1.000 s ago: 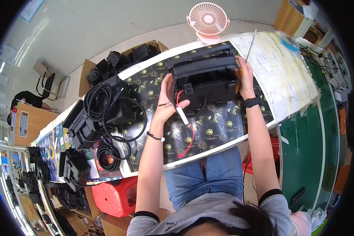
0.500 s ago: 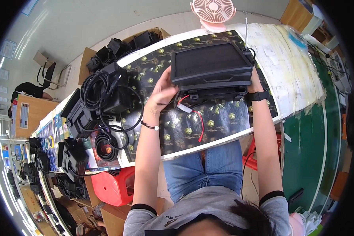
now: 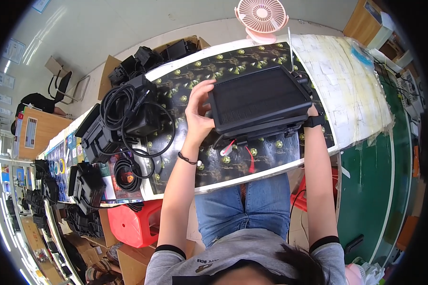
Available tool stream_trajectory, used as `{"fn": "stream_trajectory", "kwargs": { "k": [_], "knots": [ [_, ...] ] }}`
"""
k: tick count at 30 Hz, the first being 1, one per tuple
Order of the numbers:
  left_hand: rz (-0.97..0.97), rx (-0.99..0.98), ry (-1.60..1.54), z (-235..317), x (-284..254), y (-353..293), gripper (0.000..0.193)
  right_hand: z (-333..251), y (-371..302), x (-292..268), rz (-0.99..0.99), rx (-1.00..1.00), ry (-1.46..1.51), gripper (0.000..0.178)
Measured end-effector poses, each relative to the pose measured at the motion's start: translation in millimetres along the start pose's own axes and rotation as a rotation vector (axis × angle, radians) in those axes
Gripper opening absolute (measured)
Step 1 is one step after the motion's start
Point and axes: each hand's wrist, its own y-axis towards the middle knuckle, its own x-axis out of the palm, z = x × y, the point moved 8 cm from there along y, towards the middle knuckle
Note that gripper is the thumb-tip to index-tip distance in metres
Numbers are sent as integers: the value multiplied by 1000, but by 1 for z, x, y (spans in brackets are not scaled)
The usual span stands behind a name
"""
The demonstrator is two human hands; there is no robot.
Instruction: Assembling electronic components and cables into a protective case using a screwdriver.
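Observation:
A black boxy device with a flat dark panel on top is between my two hands above the dark patterned mat. My left hand spans its left edge, fingers curled at the far corner and thumb at the near one. Under the right edge, my right hand grips the device; most of its fingers are hidden beneath it. A thin rod antenna rises from the far right corner. Below the near edge hang a white connector and a red wire end.
Black devices with coiled cables crowd the table's left. A pink fan stands at the far edge. Behind the table is a carton of black units. A red stool stands lower left; a green surface lies right.
The device has come slightly nearer and tilted, so more of its panel faces up and less of its near side shows. My left fingers have shifted up along its left edge.

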Motion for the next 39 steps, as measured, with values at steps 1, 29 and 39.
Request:
{"fn": "stream_trajectory", "kwargs": {
  "k": [1,29,39],
  "knots": [
    [5,30,14,3,1,-1,91,1,1,0,-3,-3,5,39],
    [208,-338,-4,-44,-9,-8,47,20,16,-14,-74,-50,-96,72],
    [158,-338,161,-42,-12,-6,43,10,12,-4,-31,-71,37,66]
  ]
}}
